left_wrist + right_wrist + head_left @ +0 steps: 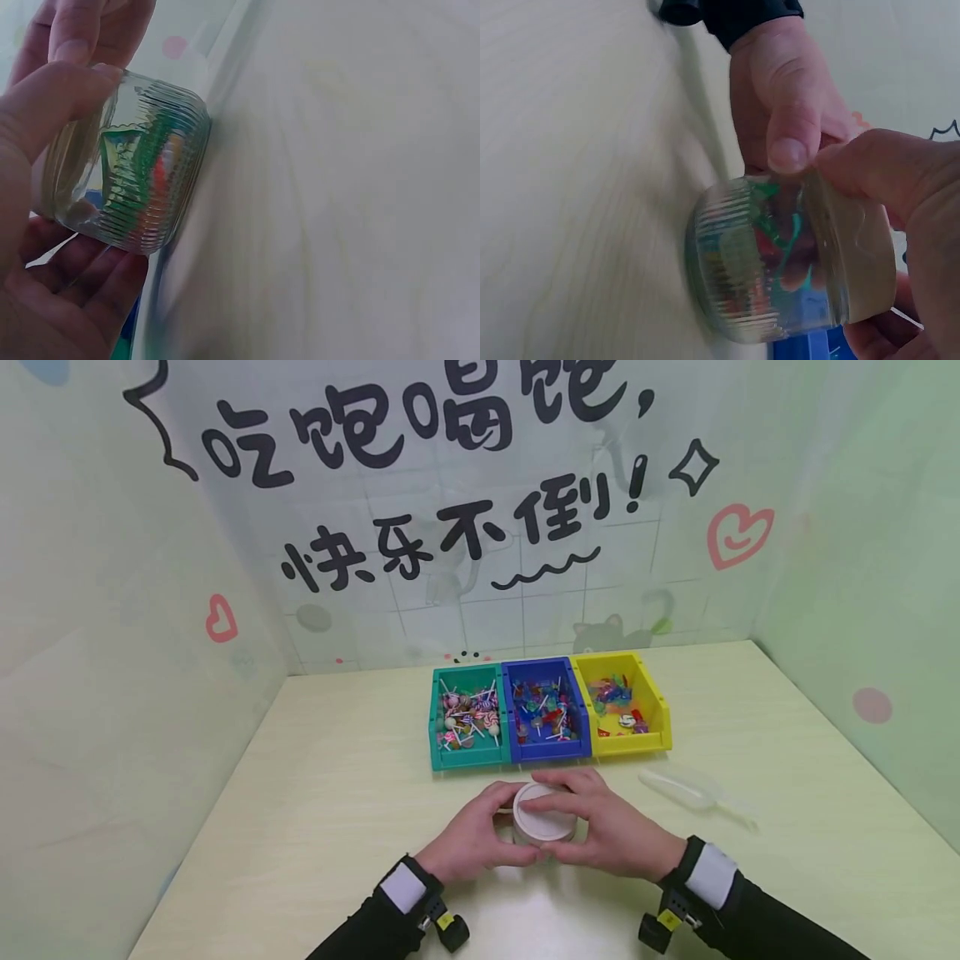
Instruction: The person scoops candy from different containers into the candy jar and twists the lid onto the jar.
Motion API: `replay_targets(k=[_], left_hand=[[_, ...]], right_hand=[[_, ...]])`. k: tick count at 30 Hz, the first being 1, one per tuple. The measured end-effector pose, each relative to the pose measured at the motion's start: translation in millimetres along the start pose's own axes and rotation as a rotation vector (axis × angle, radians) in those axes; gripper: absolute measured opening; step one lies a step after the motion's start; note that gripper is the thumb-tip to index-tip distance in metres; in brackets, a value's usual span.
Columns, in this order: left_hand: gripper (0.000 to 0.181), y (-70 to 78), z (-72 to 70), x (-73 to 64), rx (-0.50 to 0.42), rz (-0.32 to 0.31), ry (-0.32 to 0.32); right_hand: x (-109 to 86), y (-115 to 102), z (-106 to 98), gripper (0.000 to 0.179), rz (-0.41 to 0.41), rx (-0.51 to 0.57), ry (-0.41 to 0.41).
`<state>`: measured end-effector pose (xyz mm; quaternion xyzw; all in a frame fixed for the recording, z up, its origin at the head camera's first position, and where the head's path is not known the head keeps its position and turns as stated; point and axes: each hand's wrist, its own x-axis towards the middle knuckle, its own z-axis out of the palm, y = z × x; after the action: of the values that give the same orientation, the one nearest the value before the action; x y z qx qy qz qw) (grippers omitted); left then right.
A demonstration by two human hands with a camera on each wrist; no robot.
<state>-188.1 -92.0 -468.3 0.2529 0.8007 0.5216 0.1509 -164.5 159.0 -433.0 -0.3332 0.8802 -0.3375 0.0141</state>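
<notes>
A ribbed clear glass jar (154, 180) stands on the table with a pale round lid (546, 825) on top. Green, red and other coloured pieces show through its glass. My left hand (480, 835) grips the jar from the left, thumb on the near side and fingers round the far side. From the right, my right hand (618, 827) holds the lid, with its thumb at the near edge and fingers over the top and far side. Both thumbs meet at the front of the jar.
Behind the jar stand three joined bins: green (468, 758), blue (551, 750) and yellow (633, 743), holding lollipops and small colourful pieces. A clear plastic dropper-like item (693, 792) lies to the right. Printed walls (480, 610) enclose the table (337, 777).
</notes>
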Motion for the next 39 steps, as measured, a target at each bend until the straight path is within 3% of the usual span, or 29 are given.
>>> replay_targets(k=[6, 12, 17, 22, 25, 28, 32, 35, 39], left_hand=[[0.074, 0.1, -1.3, 0.5, -0.001, -0.023, -0.01], [0.074, -0.1, -2.0, 1.4, 0.009, -0.03, -0.007], [0.076, 0.0, -4.1, 1.5, 0.022, -0.038, -0.004], [0.075, 1.7, -5.9, 1.7, 0.028, -0.036, -0.005], [0.074, 2.2, -5.9, 1.5, 0.019, -0.037, -0.009], [0.075, 2.1, -4.6, 0.9, 0.006, -0.037, -0.011], [0.075, 1.7, -1.7, 0.1, 0.005, -0.029, -0.004], [0.075, 2.0, -0.9, -0.2, 0.015, -0.022, 0.002], [0.075, 3.0, -2.1, -0.1, 0.0, -0.031, -0.004]], right_hand=[[-1.9, 0.6, -2.4, 0.039, -0.02, -0.05, 0.006], [-1.2, 3.7, -3.0, 0.043, -0.007, -0.056, 0.014], [4.9, -1.2, 7.7, 0.043, 0.091, -0.083, 0.129], [4.8, -10.1, 15.9, 0.052, 0.143, -0.217, 0.218], [3.6, -11.4, 14.4, 0.056, 0.14, -0.201, 0.198], [1.7, -7.3, 10.1, 0.053, 0.134, -0.059, 0.129], [-2.5, 2.8, 6.2, 0.053, 0.065, 0.089, 0.026], [-4.1, 7.0, 3.8, 0.048, 0.013, 0.096, -0.013], [-0.7, 4.8, 2.0, 0.042, 0.031, 0.094, 0.003]])
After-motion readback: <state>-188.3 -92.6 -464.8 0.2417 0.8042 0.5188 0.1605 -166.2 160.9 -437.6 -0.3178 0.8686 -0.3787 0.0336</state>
